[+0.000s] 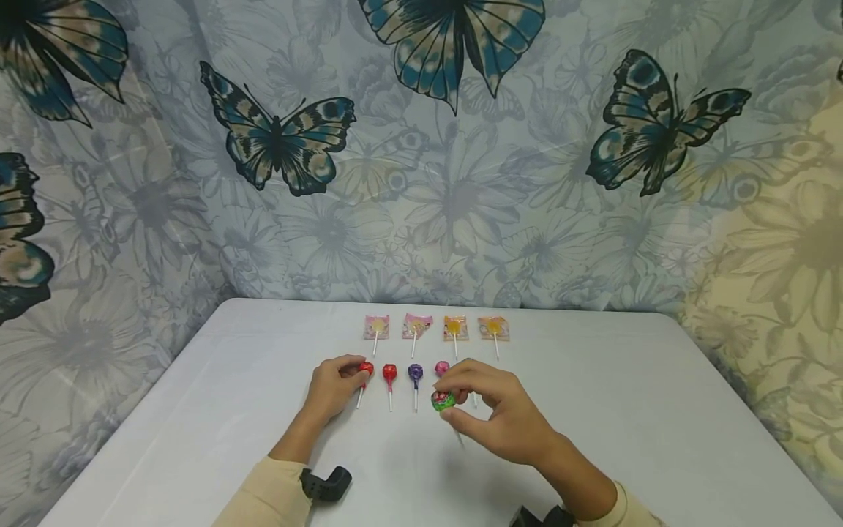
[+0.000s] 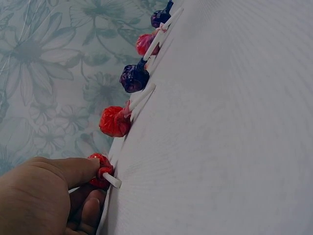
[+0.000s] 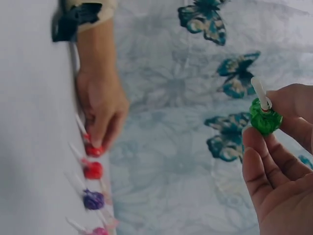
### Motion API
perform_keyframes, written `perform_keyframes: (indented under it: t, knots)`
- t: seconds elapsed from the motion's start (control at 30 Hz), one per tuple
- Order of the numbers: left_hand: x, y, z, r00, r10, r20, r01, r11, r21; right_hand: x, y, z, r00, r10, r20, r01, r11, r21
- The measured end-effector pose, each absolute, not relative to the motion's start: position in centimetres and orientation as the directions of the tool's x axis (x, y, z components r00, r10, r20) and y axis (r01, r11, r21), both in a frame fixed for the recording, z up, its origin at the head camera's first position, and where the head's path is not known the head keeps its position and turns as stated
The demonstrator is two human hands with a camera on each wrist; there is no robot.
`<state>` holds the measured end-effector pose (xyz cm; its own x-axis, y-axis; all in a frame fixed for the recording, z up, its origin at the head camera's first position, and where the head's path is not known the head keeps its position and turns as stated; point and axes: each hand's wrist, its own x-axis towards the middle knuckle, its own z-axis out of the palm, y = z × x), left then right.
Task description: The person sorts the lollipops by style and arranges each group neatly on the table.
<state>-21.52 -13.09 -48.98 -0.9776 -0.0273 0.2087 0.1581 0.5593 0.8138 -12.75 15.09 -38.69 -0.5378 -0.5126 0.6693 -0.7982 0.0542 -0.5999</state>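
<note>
At the left end of the front row, my left hand (image 1: 334, 388) pinches a red-wrapped lollipop (image 2: 100, 169) between thumb and fingers, its white stick pointing toward the near edge. My right hand (image 1: 506, 416) holds a green-wrapped lollipop (image 3: 265, 116) by its ball, raised above the table. Between the hands lie another red lollipop (image 1: 390, 372), a purple lollipop (image 1: 415, 372) and a pink lollipop (image 1: 442, 367). The left wrist view shows a further dark purple lollipop (image 2: 160, 18) at the row's far end; the right hand mostly covers it in the head view.
Behind the row lie several flat lollipops in clear printed wrappers, among them a pink-wrapped one (image 1: 377, 326) and an orange-wrapped one (image 1: 494, 328). All rest on a white table (image 1: 593, 380). A butterfly-print cloth (image 1: 454, 241) hangs behind its far edge.
</note>
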Motion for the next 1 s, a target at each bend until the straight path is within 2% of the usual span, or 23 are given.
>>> perform_keyframes:
  t: [0.13,0.27,0.37,0.7,1.0]
  knots:
    - [-21.5,-13.1,-49.0,-0.977,-0.027,0.210,0.159,0.560,0.813,-13.3,16.2,-38.0,-0.555,-0.470,0.686,-0.788,0.033,-0.615]
    - [-21.5,-13.1,-49.0,-0.976,-0.028,0.214,0.162,0.562,0.811,-14.0,17.1,-37.8,-0.537,-0.421,0.730,-0.808,0.007,-0.590]
    - [-21.5,-13.1,-49.0,-0.976,-0.028,0.218,0.165,0.562,0.811,-14.5,17.7,-37.8,-0.548,-0.386,0.742,-0.813,0.036,-0.581]
    - [-21.5,-13.1,-49.0,-0.975,-0.022,0.220,0.170,0.564,0.808,-16.3,19.0,-38.9,-0.634,-0.273,0.724,-0.772,0.176,-0.610]
    - [-21.5,-13.1,-49.0,-0.975,-0.021,0.222,0.172,0.565,0.807,-16.5,19.5,-38.8,-0.770,-0.178,0.613,-0.633,0.337,-0.697]
